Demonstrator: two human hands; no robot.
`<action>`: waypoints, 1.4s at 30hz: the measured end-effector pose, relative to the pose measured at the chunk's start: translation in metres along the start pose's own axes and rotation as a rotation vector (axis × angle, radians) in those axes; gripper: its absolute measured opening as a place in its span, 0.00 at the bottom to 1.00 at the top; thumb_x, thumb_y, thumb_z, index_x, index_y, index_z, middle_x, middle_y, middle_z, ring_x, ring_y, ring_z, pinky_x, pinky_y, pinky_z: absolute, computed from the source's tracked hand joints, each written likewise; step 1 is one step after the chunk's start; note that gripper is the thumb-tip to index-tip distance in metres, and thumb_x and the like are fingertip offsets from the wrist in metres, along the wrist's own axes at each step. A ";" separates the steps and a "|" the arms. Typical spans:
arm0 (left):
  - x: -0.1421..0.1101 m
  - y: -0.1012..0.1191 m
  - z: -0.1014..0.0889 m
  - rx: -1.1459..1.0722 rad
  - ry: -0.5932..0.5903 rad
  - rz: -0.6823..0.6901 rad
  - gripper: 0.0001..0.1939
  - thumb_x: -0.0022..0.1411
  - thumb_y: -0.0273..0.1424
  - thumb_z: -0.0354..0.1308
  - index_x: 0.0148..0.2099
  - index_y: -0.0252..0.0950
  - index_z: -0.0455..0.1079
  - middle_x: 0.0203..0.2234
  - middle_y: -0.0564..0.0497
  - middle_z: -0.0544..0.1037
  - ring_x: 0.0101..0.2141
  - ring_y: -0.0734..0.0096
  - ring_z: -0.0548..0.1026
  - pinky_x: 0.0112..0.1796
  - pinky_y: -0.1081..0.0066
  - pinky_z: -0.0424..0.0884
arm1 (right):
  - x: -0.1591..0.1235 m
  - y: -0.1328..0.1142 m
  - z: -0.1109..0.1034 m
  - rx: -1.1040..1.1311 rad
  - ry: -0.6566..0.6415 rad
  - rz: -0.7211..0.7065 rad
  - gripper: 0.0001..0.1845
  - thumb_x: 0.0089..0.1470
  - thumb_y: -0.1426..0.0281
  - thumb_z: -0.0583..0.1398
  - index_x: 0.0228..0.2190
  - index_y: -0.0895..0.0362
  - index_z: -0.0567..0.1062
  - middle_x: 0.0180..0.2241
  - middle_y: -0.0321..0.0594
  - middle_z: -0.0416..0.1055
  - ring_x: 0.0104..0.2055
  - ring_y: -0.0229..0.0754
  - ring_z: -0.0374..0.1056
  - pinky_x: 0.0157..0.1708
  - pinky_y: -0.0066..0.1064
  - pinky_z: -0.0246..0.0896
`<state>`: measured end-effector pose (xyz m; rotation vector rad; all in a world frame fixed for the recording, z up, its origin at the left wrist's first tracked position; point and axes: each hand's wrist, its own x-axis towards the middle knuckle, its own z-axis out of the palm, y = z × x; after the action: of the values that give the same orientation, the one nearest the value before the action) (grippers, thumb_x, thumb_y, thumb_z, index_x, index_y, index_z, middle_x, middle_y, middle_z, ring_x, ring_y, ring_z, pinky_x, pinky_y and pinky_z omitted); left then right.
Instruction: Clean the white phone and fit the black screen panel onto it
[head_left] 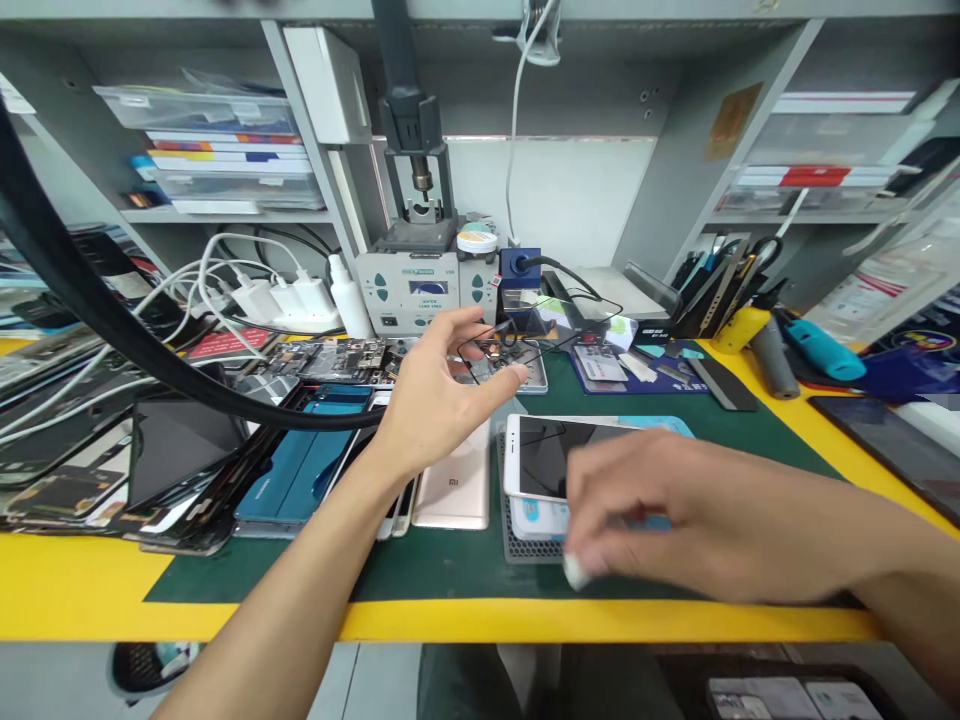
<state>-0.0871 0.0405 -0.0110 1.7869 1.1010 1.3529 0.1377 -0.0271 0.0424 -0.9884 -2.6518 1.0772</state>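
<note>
My left hand [435, 395] reaches over the back of the green mat, its thumb and fingers apart. Thin black wires [510, 328] run just beyond its fingertips, by a small tray of parts [534, 372]. My right hand [660, 500], blurred by motion, has its fingers closed on a small white piece [575, 571], too smeared to name. Partly hidden by this hand, a white-framed phone [541, 455] lies dark screen up on a white and blue item [536, 517] over a grey perforated pad [517, 548]. A gold phone [454, 490] lies back up below my left hand.
Blue phones [289, 455] and stacked phone parts [75, 460] crowd the left. Behind stand a soldering station [409, 290] and a white bottle [349, 298]. A thick black cable [150, 350] arcs across the left. Tools [724, 290] fill a holder at the right.
</note>
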 end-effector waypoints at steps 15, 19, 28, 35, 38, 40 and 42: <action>0.001 0.001 -0.001 0.019 0.009 -0.007 0.36 0.54 0.40 0.73 0.62 0.37 0.67 0.55 0.41 0.78 0.47 0.58 0.77 0.49 0.56 0.73 | -0.009 0.038 -0.026 -0.480 0.334 0.197 0.12 0.65 0.65 0.57 0.37 0.53 0.82 0.38 0.39 0.80 0.38 0.44 0.74 0.36 0.33 0.61; 0.002 -0.001 -0.002 0.043 0.009 -0.006 0.37 0.55 0.41 0.73 0.63 0.37 0.67 0.55 0.40 0.78 0.48 0.57 0.77 0.50 0.53 0.73 | -0.016 0.028 -0.024 -0.423 0.244 0.189 0.11 0.65 0.67 0.59 0.35 0.52 0.82 0.38 0.37 0.79 0.36 0.40 0.73 0.35 0.30 0.62; -0.008 0.005 -0.001 0.061 -0.148 0.169 0.38 0.57 0.35 0.71 0.67 0.41 0.63 0.59 0.44 0.74 0.57 0.54 0.74 0.58 0.54 0.71 | -0.051 0.007 -0.051 0.095 -0.242 0.090 0.11 0.63 0.73 0.64 0.40 0.48 0.87 0.32 0.37 0.80 0.34 0.38 0.74 0.35 0.29 0.66; -0.021 0.020 0.004 0.218 -0.276 0.398 0.40 0.57 0.32 0.69 0.69 0.45 0.59 0.61 0.45 0.72 0.58 0.53 0.72 0.59 0.55 0.69 | -0.074 0.037 -0.072 0.228 0.836 0.162 0.13 0.54 0.54 0.71 0.33 0.50 0.87 0.31 0.43 0.78 0.27 0.37 0.68 0.24 0.32 0.58; -0.024 0.022 0.007 0.253 -0.279 0.500 0.41 0.57 0.30 0.67 0.69 0.47 0.57 0.61 0.46 0.72 0.58 0.53 0.72 0.62 0.52 0.66 | -0.071 0.052 -0.072 0.064 0.991 0.338 0.12 0.58 0.58 0.67 0.37 0.53 0.86 0.35 0.45 0.79 0.28 0.38 0.69 0.24 0.33 0.55; -0.026 0.023 0.009 0.268 -0.270 0.541 0.41 0.56 0.29 0.67 0.69 0.46 0.57 0.61 0.46 0.72 0.58 0.52 0.72 0.63 0.51 0.63 | -0.068 0.057 -0.071 0.016 0.944 0.358 0.13 0.60 0.59 0.64 0.39 0.53 0.85 0.32 0.43 0.77 0.28 0.39 0.68 0.25 0.34 0.56; -0.026 0.024 0.011 0.269 -0.266 0.561 0.42 0.55 0.28 0.66 0.69 0.46 0.56 0.61 0.45 0.72 0.59 0.52 0.72 0.63 0.51 0.64 | -0.067 0.059 -0.069 -0.031 0.864 0.309 0.15 0.62 0.56 0.63 0.42 0.51 0.85 0.37 0.44 0.77 0.30 0.40 0.68 0.28 0.35 0.58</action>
<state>-0.0741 0.0061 -0.0049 2.5223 0.6835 1.2488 0.2439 0.0041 0.0641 -1.4745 -1.8505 0.4595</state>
